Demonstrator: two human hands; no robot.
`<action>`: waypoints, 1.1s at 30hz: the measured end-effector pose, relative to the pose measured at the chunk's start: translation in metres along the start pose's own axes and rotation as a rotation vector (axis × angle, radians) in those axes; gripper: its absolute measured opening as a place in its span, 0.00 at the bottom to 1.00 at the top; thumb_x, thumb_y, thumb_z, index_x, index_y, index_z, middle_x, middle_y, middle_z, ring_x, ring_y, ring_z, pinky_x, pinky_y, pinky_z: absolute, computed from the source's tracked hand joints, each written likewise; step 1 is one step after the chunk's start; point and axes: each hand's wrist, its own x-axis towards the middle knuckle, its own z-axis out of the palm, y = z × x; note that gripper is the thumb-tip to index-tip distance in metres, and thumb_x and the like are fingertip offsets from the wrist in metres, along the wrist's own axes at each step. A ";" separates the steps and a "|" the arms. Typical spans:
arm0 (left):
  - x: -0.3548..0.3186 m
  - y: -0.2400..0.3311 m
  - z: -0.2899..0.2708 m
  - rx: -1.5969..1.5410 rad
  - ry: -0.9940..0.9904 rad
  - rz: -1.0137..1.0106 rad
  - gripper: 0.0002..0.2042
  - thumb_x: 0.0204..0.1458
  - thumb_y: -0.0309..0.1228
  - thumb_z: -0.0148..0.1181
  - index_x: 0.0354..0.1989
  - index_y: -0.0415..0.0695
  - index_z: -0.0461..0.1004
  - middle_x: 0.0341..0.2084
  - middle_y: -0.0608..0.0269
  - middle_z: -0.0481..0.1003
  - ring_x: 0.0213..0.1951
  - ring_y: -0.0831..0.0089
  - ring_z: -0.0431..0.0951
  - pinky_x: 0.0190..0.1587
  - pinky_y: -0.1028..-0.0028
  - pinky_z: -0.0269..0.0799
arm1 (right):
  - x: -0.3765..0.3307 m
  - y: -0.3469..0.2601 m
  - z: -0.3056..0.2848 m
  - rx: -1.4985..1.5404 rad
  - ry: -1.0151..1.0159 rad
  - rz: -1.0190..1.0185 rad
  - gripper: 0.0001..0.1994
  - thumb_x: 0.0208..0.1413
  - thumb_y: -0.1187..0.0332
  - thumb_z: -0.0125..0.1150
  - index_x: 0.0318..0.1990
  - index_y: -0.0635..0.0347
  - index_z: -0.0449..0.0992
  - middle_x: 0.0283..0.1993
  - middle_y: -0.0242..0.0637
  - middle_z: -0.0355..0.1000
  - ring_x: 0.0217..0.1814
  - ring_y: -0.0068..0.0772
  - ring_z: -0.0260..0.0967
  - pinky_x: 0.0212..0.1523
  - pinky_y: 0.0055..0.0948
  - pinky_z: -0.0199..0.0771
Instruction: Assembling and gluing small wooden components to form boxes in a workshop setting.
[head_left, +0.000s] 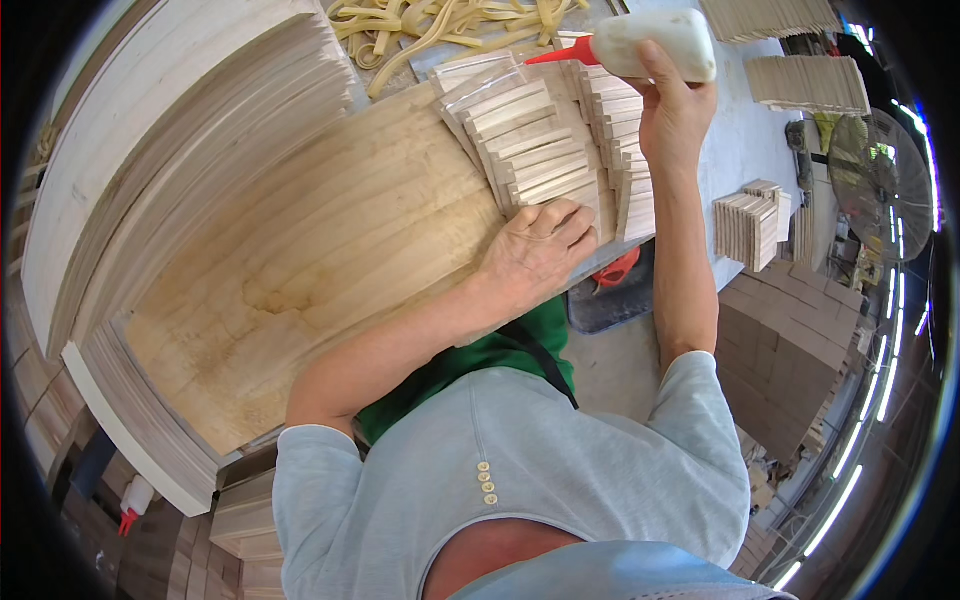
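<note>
In my raised right hand (676, 118) is a pale squeeze bottle (680, 32), tipped sideways. Its red pointed nozzle (560, 55) faces left, just over the far end of two rows of light wooden strips. The strips of the left row (535, 130) overlap one another in a stepped line. My left hand (538, 248) is at that row's near end, its bent fingers pressed on the last strips; the fingertips are partly hidden. Beside it, the right row (612, 110) runs partly behind my right hand and forearm. Whether anything flows from the nozzle cannot be made out.
Under the strips is a wide wooden board (340, 230). Tall stacks of curved wooden panels (230, 130) stand left. Yellow bands (440, 25) lie at the back. At right are a block of wooden pieces (745, 228), brown stacked blocks (785, 350) and a fan (880, 185).
</note>
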 end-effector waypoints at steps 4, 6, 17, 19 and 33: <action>-0.002 0.000 0.001 0.010 0.002 -0.002 0.22 0.37 0.42 0.61 0.44 0.55 0.70 0.51 0.74 0.65 0.58 0.73 0.58 0.52 0.68 0.52 | -0.019 -0.020 0.006 0.214 -0.006 0.113 0.18 0.53 0.74 0.63 0.51 0.69 0.69 0.46 0.42 0.74 0.45 0.37 0.76 0.44 0.39 0.82; -0.002 -0.001 -0.001 0.014 -0.007 -0.003 0.22 0.37 0.42 0.61 0.44 0.55 0.70 0.51 0.74 0.65 0.58 0.72 0.58 0.52 0.68 0.53 | -0.028 -0.022 0.009 0.308 -0.037 0.171 0.18 0.54 0.74 0.62 0.51 0.69 0.69 0.46 0.43 0.74 0.46 0.37 0.76 0.45 0.40 0.82; 0.000 0.000 -0.004 0.001 -0.046 0.005 0.22 0.39 0.43 0.61 0.46 0.55 0.70 0.52 0.74 0.65 0.58 0.73 0.58 0.52 0.68 0.53 | -0.054 -0.016 0.024 0.274 -0.020 0.296 0.17 0.51 0.75 0.66 0.48 0.69 0.71 0.43 0.42 0.75 0.44 0.36 0.76 0.44 0.39 0.81; 0.000 -0.001 -0.004 0.002 -0.045 0.006 0.22 0.39 0.43 0.61 0.46 0.55 0.70 0.52 0.74 0.65 0.57 0.73 0.58 0.52 0.68 0.53 | -0.054 -0.016 0.025 0.288 -0.014 0.286 0.17 0.51 0.75 0.66 0.47 0.69 0.72 0.42 0.42 0.75 0.43 0.35 0.76 0.44 0.38 0.81; 0.001 0.001 -0.002 0.004 -0.028 0.005 0.21 0.39 0.41 0.60 0.45 0.55 0.70 0.52 0.75 0.65 0.58 0.73 0.59 0.52 0.68 0.53 | -0.047 -0.015 -0.004 0.121 0.032 0.110 0.17 0.52 0.78 0.63 0.51 0.67 0.71 0.46 0.40 0.74 0.47 0.35 0.75 0.47 0.38 0.79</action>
